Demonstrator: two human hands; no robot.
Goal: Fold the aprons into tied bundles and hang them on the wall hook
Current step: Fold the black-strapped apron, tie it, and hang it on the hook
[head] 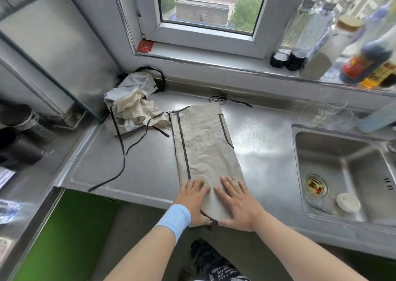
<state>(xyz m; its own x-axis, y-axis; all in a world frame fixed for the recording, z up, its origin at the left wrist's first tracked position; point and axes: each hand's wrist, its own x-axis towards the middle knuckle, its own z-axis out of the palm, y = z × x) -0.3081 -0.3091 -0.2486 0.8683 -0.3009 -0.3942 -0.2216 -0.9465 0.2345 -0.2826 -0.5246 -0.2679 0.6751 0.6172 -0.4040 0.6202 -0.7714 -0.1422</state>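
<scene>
Folded apron [205, 145] is laid flat as a long narrow strip in the centre of the frame, running from the window side down to the near edge of the steel tabletop [145, 169]. Beige fabric, black trim lines along both long sides. Its near end is pressed under both hands.

Left hand [194, 201] is placed on the lower-left corner of the strip, fingers [196, 185] spread and flat on the cloth, thumb at the near hem; nothing is gripped. A light blue wristband [174, 219] is worn on that wrist. Right hand [237, 203] is laid flat just beside it on the lower-right corner, fingers apart, palm down, thumb tucked at the hem over the tabletop edge. The two hands are nearly touching at the strip's centre line.

A black tie [227, 100] trails from the far end of the strip toward the right. A second apron [135, 109] is left crumpled at centre-left, near the corner, with a long black strap [120, 152] running down across the tabletop.

A sink [342, 173] is seen at the right, well apart from the strip. Bottles [334, 45] are lined up on the windowsill at upper right.
</scene>
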